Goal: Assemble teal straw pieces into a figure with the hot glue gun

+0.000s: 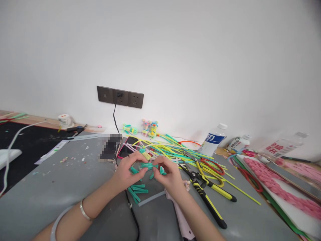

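Between my two hands is a teal pipe cleaner piece [148, 165], folded into a small bundle. My left hand [131, 169] pinches its left end with thumb and index finger. At its right end, my right hand [167, 172] is closed with fingertips pressed together. A teal tuft [162, 170] shows by the right fingers. Several short folded teal pipe cleaner pieces [137, 190] lie on the grey mat below my hands. Just behind the fingers sits a small yellow and teal pipe cleaner figure [145, 153], partly hidden.
Yellow-handled pliers [203, 187] and red-handled scissors [212, 166] lie to the right, by long pipe cleaners [175, 147]. A glue stick [151, 198] and pink glue gun [181, 217] are near my right forearm. A bottle [213, 139] stands behind; a black cable [132, 214] crosses the mat.
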The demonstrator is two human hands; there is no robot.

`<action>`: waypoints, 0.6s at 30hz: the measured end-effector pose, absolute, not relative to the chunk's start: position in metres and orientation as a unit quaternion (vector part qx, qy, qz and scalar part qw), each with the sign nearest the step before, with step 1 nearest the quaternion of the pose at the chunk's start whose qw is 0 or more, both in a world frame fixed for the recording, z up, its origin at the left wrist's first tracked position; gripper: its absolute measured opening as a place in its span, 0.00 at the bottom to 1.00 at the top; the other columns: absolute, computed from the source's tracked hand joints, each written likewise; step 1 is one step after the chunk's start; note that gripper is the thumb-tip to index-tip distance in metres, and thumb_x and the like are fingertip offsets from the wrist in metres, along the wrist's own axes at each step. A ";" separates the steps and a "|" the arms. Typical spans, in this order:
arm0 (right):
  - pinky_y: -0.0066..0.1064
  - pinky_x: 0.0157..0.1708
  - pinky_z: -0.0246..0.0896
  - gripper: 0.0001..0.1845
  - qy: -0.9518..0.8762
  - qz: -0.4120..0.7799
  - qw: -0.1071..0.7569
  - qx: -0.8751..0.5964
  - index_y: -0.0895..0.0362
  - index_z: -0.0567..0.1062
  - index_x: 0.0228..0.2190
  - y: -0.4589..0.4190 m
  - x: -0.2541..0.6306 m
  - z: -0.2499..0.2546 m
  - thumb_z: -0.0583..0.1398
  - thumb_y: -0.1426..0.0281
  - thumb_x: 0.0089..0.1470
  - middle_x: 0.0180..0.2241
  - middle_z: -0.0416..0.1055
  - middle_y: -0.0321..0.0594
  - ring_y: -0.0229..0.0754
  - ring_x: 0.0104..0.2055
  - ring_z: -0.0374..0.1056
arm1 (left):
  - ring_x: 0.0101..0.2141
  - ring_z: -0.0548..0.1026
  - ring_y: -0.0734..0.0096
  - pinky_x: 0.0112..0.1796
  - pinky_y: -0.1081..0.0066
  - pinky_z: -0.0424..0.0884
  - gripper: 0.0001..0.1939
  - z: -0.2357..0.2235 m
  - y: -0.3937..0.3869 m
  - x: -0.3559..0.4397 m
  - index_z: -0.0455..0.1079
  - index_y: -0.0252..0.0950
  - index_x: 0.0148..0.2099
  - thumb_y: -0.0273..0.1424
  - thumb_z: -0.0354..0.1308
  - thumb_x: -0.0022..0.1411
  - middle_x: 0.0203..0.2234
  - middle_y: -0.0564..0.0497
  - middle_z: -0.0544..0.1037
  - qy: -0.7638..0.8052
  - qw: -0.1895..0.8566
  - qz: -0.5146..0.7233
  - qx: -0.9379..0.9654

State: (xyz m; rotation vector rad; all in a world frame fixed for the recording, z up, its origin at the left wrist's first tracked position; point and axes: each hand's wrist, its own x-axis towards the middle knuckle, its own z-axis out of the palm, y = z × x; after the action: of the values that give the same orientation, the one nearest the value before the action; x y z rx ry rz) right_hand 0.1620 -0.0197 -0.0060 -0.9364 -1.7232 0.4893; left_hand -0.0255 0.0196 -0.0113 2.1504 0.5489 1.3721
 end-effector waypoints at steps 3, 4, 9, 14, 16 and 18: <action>0.26 0.28 0.60 0.08 -0.742 0.173 0.525 -0.380 0.53 0.69 0.32 -0.022 0.162 -0.005 0.57 0.79 0.52 0.26 0.66 0.33 0.36 0.26 0.63 | 0.35 0.75 0.69 0.38 0.72 0.71 0.06 -0.009 0.018 -0.025 0.70 0.37 0.40 0.22 0.58 0.61 0.33 0.50 0.76 0.203 0.254 0.509 0.797; 0.26 0.28 0.60 0.09 -0.749 0.160 0.523 -0.374 0.53 0.69 0.32 -0.023 0.161 -0.004 0.57 0.80 0.52 0.27 0.67 0.33 0.36 0.26 0.63 | 0.35 0.75 0.69 0.38 0.72 0.71 0.06 -0.008 0.018 -0.025 0.70 0.37 0.39 0.22 0.58 0.61 0.32 0.51 0.76 0.201 0.253 0.510 0.797; 0.26 0.30 0.61 0.11 -0.776 0.107 0.519 -0.341 0.52 0.68 0.38 -0.026 0.161 -0.002 0.56 0.80 0.57 0.30 0.67 0.34 0.36 0.28 0.63 | 0.35 0.75 0.70 0.37 0.72 0.71 0.06 -0.007 0.018 -0.025 0.71 0.36 0.40 0.21 0.58 0.62 0.32 0.50 0.76 0.183 0.259 0.517 0.795; 0.28 0.30 0.58 0.11 -0.789 0.089 0.509 -0.333 0.52 0.68 0.37 -0.026 0.160 -0.002 0.55 0.81 0.59 0.29 0.64 0.34 0.38 0.29 0.61 | 0.35 0.75 0.69 0.37 0.72 0.71 0.07 -0.006 0.019 -0.024 0.71 0.36 0.41 0.20 0.57 0.62 0.32 0.50 0.76 0.165 0.249 0.524 0.798; 0.28 0.29 0.57 0.11 -0.790 0.090 0.507 -0.333 0.52 0.68 0.36 -0.026 0.160 -0.002 0.55 0.81 0.59 0.28 0.64 0.34 0.38 0.29 0.60 | 0.35 0.75 0.70 0.36 0.72 0.71 0.08 -0.005 0.019 -0.024 0.72 0.36 0.41 0.20 0.57 0.62 0.32 0.50 0.75 0.160 0.242 0.521 0.803; 0.28 0.28 0.57 0.11 -0.790 0.095 0.506 -0.333 0.52 0.68 0.36 -0.027 0.160 -0.001 0.55 0.81 0.59 0.28 0.65 0.35 0.38 0.28 0.61 | 0.34 0.75 0.70 0.35 0.72 0.71 0.08 -0.003 0.019 -0.023 0.72 0.36 0.41 0.20 0.57 0.63 0.31 0.50 0.75 0.154 0.236 0.517 0.808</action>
State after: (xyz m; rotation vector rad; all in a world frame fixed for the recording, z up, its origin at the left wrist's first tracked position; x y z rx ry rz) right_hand 0.1598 -0.0268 -0.0008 -0.8043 -1.9052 0.2300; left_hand -0.0235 0.0190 -0.0033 2.2173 0.4227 1.4176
